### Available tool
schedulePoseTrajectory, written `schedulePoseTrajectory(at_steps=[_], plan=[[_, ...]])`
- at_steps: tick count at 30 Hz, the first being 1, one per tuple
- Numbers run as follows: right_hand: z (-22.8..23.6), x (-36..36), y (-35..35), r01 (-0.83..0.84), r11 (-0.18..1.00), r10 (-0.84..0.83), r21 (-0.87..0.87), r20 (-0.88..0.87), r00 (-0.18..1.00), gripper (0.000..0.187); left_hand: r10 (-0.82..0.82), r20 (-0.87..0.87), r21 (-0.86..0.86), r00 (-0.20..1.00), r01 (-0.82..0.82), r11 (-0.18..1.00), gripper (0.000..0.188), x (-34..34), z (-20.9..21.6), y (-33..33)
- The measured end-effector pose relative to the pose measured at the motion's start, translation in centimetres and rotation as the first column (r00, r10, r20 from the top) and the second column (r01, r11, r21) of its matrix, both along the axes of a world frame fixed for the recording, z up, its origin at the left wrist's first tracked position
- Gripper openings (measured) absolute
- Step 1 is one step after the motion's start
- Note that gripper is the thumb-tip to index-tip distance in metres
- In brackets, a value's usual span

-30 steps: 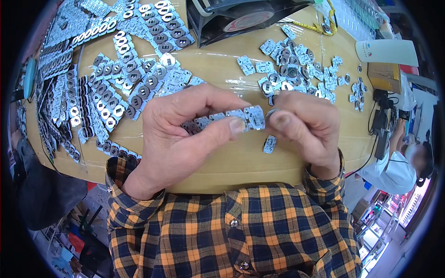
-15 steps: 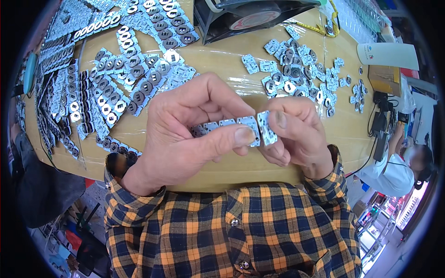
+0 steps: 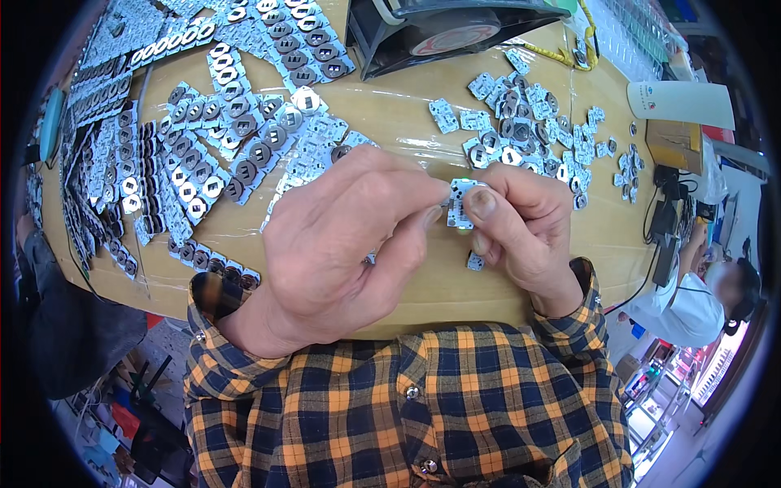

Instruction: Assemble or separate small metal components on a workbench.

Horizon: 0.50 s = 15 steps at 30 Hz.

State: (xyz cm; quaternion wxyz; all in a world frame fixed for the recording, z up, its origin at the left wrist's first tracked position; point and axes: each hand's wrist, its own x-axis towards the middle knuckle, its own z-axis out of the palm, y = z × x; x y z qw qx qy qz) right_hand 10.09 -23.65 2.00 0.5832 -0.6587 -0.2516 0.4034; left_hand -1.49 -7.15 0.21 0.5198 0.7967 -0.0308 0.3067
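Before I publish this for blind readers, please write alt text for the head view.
A person's right hand pinches a small pale circuit board, the left hand close beside it. On the tan table, strips of joined boards lie at left and loose boards at right.

Cool, bright, fairly even light falls on the tan tabletop (image 3: 390,106), apparently from overhead. Just beyond the fingers (image 3: 407,183), its glossy surface throws back thin white glare streaks; farther off to their left, a metal disc (image 3: 306,99) flares nearly white. The small circuit board (image 3: 458,205) at the fingers looks pale, its finest detail hard to read. Beyond them, parts of the black fan (image 3: 447,37) sink into shadow. Far right of the fingers, a bright panel (image 3: 722,362) glows pinkish white, and a person (image 3: 679,305) looks soft, the head blurred. Fisheye distortion bends the outer edges, fading to black.
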Motion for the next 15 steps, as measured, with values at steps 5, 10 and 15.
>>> schedulePoseTrajectory(at_steps=[5, 10, 15], plan=[[-0.05, 0.11, 0.02, 0.006, 1.000, -0.007, -0.019, -0.029, 1.000, 0.025, 0.002, -0.014, -0.006, 1.000, -0.002, 1.000, 0.024, -0.06, -0.02, 0.02], [-0.37, 0.09, -0.16, 0.019, 0.999, -0.015, 0.047, -0.088, 0.996, 0.025, 0.007, -0.065, -0.050, 0.998, -0.011, 0.999, 0.023, -0.17, 0.30, 0.08], [0.15, 0.20, 0.27, 0.072, 0.997, -0.071, -0.014, 0.052, 0.996, 0.027, -0.151, -0.086, -0.062, 0.985, 0.146, 0.987, 0.024, -0.27, 0.02, 0.18]])
